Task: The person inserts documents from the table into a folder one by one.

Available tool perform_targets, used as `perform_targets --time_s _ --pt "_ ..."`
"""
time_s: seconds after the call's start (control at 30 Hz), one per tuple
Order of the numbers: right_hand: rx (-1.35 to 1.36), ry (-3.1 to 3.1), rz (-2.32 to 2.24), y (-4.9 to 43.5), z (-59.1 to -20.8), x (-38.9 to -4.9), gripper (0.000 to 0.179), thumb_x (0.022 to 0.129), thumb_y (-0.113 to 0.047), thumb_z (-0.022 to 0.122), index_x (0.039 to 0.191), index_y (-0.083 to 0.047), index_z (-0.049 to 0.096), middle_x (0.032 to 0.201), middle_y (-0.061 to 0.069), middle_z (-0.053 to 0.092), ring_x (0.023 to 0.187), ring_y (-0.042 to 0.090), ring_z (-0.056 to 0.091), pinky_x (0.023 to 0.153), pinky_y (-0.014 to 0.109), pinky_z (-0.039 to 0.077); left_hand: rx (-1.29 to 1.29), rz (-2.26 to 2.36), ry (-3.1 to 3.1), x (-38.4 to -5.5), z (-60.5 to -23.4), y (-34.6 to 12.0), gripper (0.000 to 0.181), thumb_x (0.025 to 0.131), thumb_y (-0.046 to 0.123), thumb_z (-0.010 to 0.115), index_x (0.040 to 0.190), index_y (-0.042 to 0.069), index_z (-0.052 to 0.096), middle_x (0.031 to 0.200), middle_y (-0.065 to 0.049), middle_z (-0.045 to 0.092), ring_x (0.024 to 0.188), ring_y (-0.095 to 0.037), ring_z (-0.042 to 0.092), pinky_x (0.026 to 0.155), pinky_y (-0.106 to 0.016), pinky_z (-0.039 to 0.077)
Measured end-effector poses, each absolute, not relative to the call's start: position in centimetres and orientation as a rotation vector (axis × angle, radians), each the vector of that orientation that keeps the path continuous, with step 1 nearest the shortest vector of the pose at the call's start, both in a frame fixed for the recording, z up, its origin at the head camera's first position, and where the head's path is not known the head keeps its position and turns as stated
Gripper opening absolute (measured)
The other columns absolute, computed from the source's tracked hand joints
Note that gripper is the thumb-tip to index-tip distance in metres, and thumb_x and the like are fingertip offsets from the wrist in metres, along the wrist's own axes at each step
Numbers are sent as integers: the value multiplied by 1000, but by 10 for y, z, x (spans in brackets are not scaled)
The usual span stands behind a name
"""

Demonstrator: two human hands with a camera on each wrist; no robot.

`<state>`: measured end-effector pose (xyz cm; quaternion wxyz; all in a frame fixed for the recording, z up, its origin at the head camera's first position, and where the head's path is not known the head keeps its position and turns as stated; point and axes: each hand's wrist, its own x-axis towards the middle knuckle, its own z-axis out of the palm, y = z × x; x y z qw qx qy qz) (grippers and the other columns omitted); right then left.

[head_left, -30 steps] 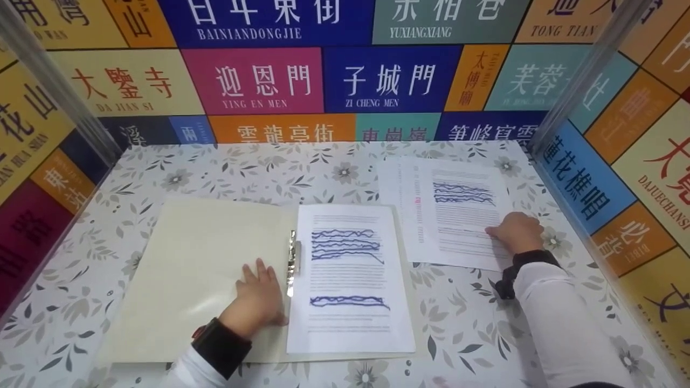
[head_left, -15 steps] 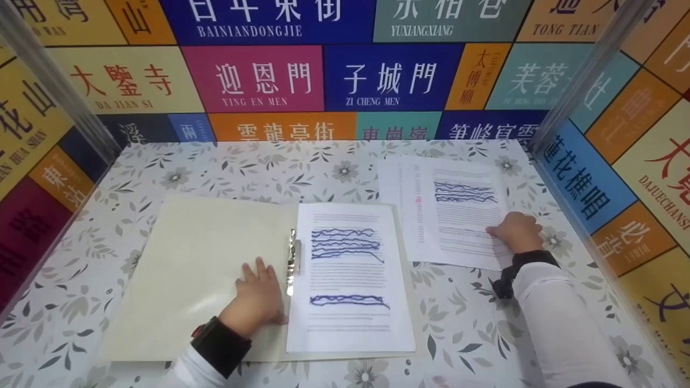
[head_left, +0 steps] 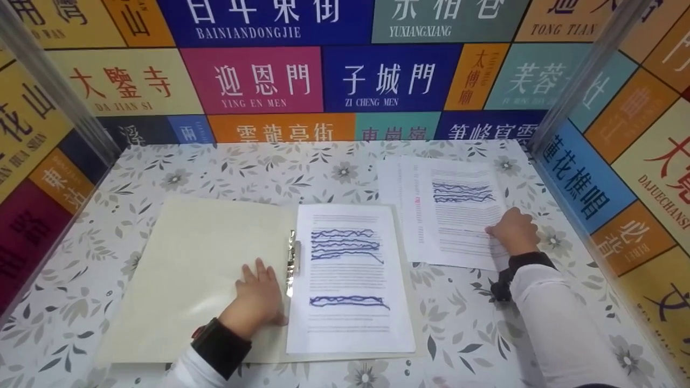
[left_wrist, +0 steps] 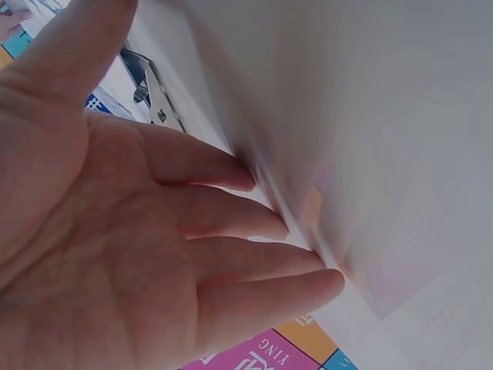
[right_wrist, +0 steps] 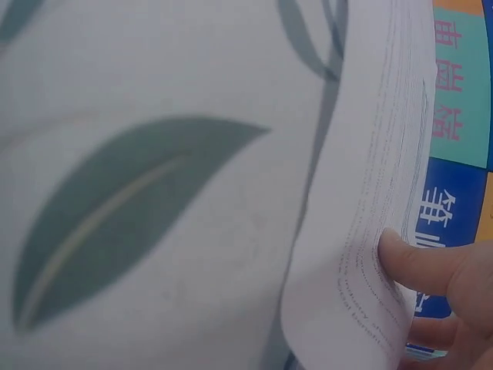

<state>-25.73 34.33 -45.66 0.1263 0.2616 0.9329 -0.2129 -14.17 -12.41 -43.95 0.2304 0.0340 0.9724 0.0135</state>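
A cream file folder (head_left: 199, 258) lies spread open on the table, with a metal clip (head_left: 291, 264) along its fold. Printed pages (head_left: 350, 280) with blue scribbled lines sit on its right half. My left hand (head_left: 256, 296) rests flat on the folder's left half near the clip; in the left wrist view its straight fingers (left_wrist: 246, 266) touch the cover. To the right, my right hand (head_left: 517, 231) pinches the right edge of a loose printed sheet (head_left: 463, 221), also blue-scribbled. In the right wrist view the thumb (right_wrist: 416, 262) is on the sheet, the other fingers behind it, partly hidden.
Another white sheet (head_left: 396, 205) shows under the loose sheet's left side. A flowered cloth (head_left: 345, 170) covers the table. Upright panels with coloured lettering (head_left: 253, 81) close off the back and both sides.
My right hand and wrist have shifted very slightly left, the thumb staying at the same spot on the sheet. The left hand, the folder and the pages have not visibly moved.
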Motion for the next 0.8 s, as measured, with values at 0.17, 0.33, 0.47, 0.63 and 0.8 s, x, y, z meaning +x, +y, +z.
perform_targets --time_s 0.17,0.33,0.47,0.63,0.8 --pt "748 2745 -633 342 -458 -257 74 92 -20 61 141 15 19 134 43 33 123 56 36 102 63 36 94 44 2680 -141 -440 -124 110 67 37 85 143 -17 27 151 -40 15 138 -61 15 109 -66 29" --pt "764 2797 -622 344 -459 -254 80 89 -23 65 139 19 18 134 45 29 123 58 36 101 63 36 89 54 2681 -140 -439 -125 111 66 37 85 143 -17 26 151 -41 14 137 -61 15 109 -67 28" --pt "780 2821 -570 341 -460 -256 83 88 -22 66 140 20 16 135 44 26 122 56 37 101 63 38 87 55 2679 -141 -438 -124 111 66 37 85 143 -17 26 152 -40 13 138 -61 14 109 -67 28" --pt "801 2827 -510 341 -457 -259 88 88 -23 67 140 22 13 135 43 25 120 55 38 101 62 39 87 57 2677 -141 -439 -124 111 67 38 85 144 -17 26 152 -40 13 138 -61 14 109 -67 27" --pt "795 2790 -548 348 -458 -255 89 87 -32 67 138 23 19 132 43 28 111 52 44 98 60 42 94 24 2673 -141 -438 -123 110 67 39 84 143 -17 27 152 -40 15 138 -61 16 109 -66 29"
